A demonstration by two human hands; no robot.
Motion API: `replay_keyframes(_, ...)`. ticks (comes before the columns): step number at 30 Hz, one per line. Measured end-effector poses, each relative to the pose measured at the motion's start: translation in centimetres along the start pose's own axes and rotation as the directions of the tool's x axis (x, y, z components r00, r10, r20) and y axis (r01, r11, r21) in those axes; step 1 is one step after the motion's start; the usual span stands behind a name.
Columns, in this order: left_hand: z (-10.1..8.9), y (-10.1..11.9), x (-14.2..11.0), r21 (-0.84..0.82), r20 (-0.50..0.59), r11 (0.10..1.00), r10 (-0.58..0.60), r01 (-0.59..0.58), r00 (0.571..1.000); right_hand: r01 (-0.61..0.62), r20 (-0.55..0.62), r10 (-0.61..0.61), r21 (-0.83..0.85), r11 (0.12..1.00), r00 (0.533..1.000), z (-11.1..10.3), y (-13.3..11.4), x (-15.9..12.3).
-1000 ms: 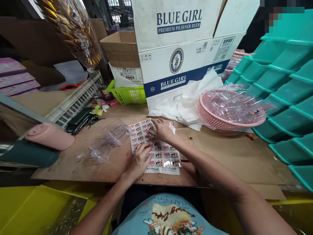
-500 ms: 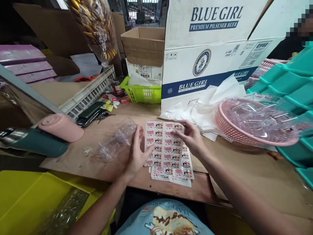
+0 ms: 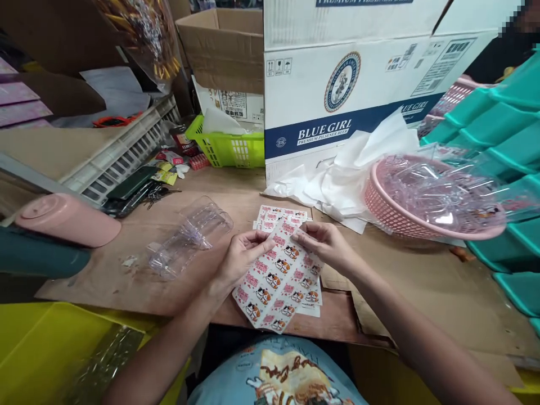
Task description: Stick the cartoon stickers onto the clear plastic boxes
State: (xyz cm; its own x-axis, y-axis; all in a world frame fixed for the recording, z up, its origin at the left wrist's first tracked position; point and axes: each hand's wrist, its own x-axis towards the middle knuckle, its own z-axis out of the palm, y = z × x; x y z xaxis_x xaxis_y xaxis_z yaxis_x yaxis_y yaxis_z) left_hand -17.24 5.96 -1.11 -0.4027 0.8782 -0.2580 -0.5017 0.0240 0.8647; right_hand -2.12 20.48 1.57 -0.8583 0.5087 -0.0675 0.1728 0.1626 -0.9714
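Both of my hands hold one sticker sheet [image 3: 274, 275], printed with rows of cartoon cats and pink lettering. The sheet is tilted, its lower end toward my body. My left hand [image 3: 238, 256] pinches its left edge between thumb and fingers. At the upper right edge, my right hand [image 3: 323, 242] grips it the same way. More sticker sheets [image 3: 280, 211] lie on the table beneath, partly covered by the held one. To the left of my left hand rest clear plastic boxes [image 3: 189, 236], touching neither hand.
A pink basket [image 3: 405, 211] of clear plastic packs stands right, beside white paper sheets [image 3: 333, 191] and stacked teal bins [image 3: 485, 140]. A large white carton [image 3: 304, 101] and green basket [image 3: 230, 149] are behind. A pink tumbler [image 3: 70, 219] lies left.
The held sheet has turned aslant and come nearer my body, uncovering the tops of the sheets beneath. My left hand has gone from spread along its edge to a pinch. The view has tilted down.
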Motion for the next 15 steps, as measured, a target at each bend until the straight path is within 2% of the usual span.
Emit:
replay_keyframes(5,-0.2,0.1,0.9,-0.079,0.046,0.993,-0.089,0.093,0.995,-0.07,0.005,0.07,0.066,0.995,0.998,0.0,0.1,-0.2)
replay_keyframes(10,-0.2,-0.1,1.4,-0.173,0.117,0.961,-0.197,0.215,0.973,-0.131,0.052,0.131,0.007,0.991,0.99,-0.5,0.6,0.0)
replay_keyframes(11,-0.1,-0.2,1.4,-0.183,0.115,0.957,-0.207,0.226,0.972,-0.092,0.013,0.092,-0.055,0.994,0.996,-0.5,0.9,0.0)
replay_keyframes(12,-0.1,-0.4,1.5,-0.188,0.105,0.956,-0.208,0.225,0.972,-0.017,-0.063,0.007,-0.154,0.988,0.998,-0.3,1.1,0.0)
replay_keyframes(13,0.0,-0.6,1.5,-0.187,0.087,0.959,-0.2,0.214,0.976,0.078,-0.146,-0.124,-0.285,0.955,0.981,-0.1,1.2,0.0)
replay_keyframes(15,0.1,-1.0,1.6,-0.171,0.041,0.971,-0.163,0.168,0.986,0.241,-0.215,-0.412,-0.547,0.802,0.885,0.3,1.2,0.1)
